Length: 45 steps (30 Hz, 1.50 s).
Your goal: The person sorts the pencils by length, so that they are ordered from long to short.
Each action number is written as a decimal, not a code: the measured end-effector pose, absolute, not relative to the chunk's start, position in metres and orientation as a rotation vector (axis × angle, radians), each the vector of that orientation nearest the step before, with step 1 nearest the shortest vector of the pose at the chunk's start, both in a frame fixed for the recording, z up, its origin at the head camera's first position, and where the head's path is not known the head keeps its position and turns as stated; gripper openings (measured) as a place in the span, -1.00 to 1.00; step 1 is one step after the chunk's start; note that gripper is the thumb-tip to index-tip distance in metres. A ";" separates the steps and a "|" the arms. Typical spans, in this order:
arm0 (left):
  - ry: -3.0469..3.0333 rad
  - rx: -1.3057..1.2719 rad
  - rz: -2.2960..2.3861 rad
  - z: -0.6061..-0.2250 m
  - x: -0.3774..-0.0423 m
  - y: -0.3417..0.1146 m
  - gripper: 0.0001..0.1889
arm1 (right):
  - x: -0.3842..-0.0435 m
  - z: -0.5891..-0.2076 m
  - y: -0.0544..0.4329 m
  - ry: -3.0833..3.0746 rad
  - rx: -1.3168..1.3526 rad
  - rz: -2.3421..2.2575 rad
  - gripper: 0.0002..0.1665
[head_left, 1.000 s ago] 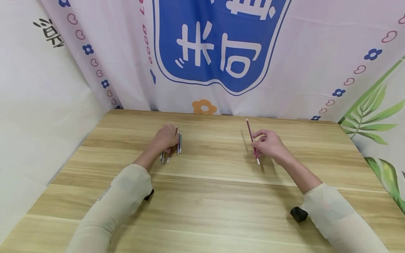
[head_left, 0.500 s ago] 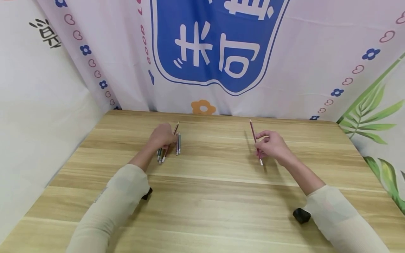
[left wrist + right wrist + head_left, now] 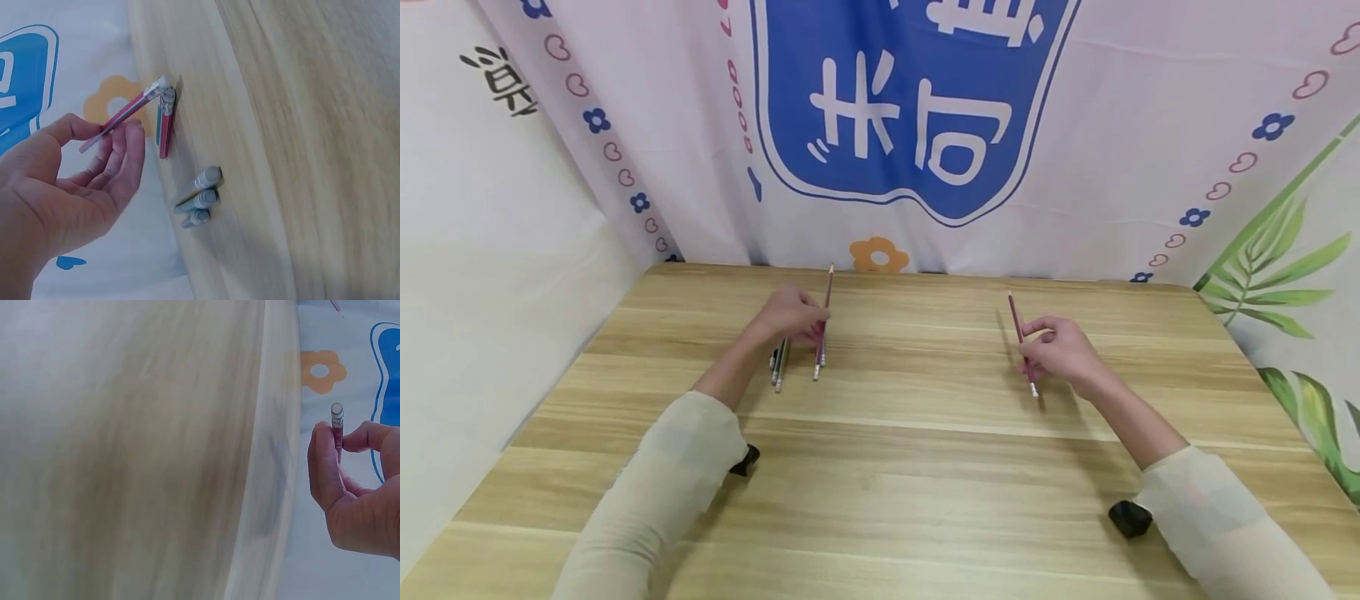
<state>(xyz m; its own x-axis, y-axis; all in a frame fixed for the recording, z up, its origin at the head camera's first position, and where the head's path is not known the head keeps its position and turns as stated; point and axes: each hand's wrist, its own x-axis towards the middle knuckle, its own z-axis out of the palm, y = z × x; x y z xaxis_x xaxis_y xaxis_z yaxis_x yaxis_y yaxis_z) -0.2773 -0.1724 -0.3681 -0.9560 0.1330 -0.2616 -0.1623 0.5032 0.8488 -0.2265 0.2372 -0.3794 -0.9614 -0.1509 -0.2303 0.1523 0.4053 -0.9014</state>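
Between thumb and fingers my left hand (image 3: 792, 315) pinches a dark red pencil (image 3: 829, 287), its sharpened tip toward the curtain and its white eraser toward me. In the left wrist view this pencil (image 3: 128, 112) is raised over the table, above a red pencil (image 3: 166, 128) and a green one lying side by side. Several more pencils (image 3: 205, 199) lie apart from those, partly under my left hand in the head view. On the right, my right hand (image 3: 1060, 354) pinches another dark red pencil (image 3: 1015, 315), tilted, eraser end (image 3: 337, 412) facing the right wrist camera.
The wood-grain table (image 3: 880, 500) reaches back to a printed curtain (image 3: 700, 167) at its far edge. Pale cloth (image 3: 497, 275) hangs along the left side. A leaf-patterned cloth (image 3: 1292, 258) is on the right. Black wrist devices (image 3: 1130, 518) stick out below the sleeves.
My left hand has drawn a dark red pencil up from the pile and swung it rightward over the two separate pencils. My right hand has shifted slightly right and nearer, still holding its pencil.
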 end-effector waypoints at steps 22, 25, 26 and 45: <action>2.259 0.080 1.649 -0.373 -0.285 -0.136 -0.58 | -0.224 -0.392 0.275 2.359 0.098 -1.646 -0.51; 2.241 0.087 1.660 -0.373 -0.285 -0.132 -0.56 | -0.222 -0.390 0.278 2.356 0.112 -1.640 -0.47; 2.234 0.087 1.663 -0.373 -0.285 -0.131 -0.56 | -0.221 -0.390 0.279 2.355 0.121 -1.637 -0.47; 2.177 0.132 1.657 -0.374 -0.284 -0.107 -0.59 | -0.216 -0.389 0.305 2.560 0.181 -1.412 -0.55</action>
